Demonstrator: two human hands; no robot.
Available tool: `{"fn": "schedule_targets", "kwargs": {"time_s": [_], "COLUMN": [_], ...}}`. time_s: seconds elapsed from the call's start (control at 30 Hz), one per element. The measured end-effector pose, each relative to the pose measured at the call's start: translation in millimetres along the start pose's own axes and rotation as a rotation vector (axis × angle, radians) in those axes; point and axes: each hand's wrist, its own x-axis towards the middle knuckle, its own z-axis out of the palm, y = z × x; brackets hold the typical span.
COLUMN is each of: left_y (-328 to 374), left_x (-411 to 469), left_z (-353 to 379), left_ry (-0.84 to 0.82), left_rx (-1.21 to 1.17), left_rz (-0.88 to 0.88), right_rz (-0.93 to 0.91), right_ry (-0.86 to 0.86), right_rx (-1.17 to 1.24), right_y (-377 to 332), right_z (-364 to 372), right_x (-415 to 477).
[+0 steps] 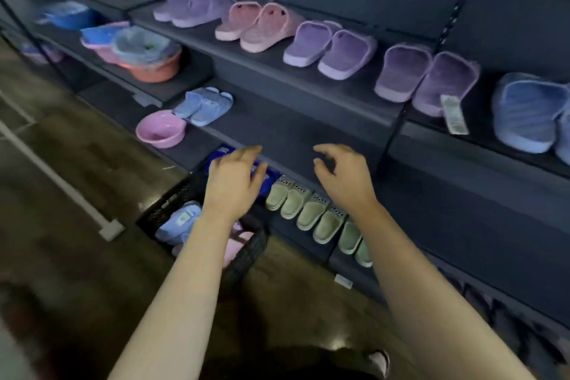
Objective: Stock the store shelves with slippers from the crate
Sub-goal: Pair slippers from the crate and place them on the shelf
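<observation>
The upper shelf [271, 66] carries six purple slippers [345, 52], two pink slippers [262, 28] and two blue slippers [524, 114], the last one cut by the frame edge. The middle shelf [277, 126] has two pale blue slippers [203, 105], with one pink basin [160, 129] just beside them. At least six green slippers [308, 210] line the bottom shelf [296, 241], the row running behind an arm [401, 256]. One black crate [166, 203] stands on the floor [77, 163].

Blue slippers [205, 106] sit just right of the pink basin [160, 129] on the middle shelf [277, 129]. Above the basin, purple pairs [333, 49] and a pink pair [256, 26] line the upper shelf [308, 83]. Below it are green slippers [308, 213] on the low shelf [293, 239] and the crate [172, 203] on the floor [77, 179].
</observation>
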Motion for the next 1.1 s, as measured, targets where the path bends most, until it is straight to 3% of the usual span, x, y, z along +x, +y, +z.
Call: {"fn": "schedule_targets", "kwargs": {"time_s": [0.33, 0.8, 1.1], "left_y": [-195.1, -382.3, -495.4], "left_x": [-20.4, 97.8, 170.5], "left_z": [-14.4, 3.8, 35.3], "left_ry": [-0.178, -0.356, -0.562], "left_rx": [0.001, 0.11, 0.074], "left_rz": [-0.085, -0.044, 0.082], "right_rz": [0.203, 0.423, 0.685], "right_ry": [-0.146, -0.28, -0.207], "right_rx": [-0.045, -0.031, -0.099], "right_y": [-66.6, -96.6, -107.0], "right_z": [156.9, 338.3, 438.9], "right_x": [-2.1, 117.3, 143.5]}}
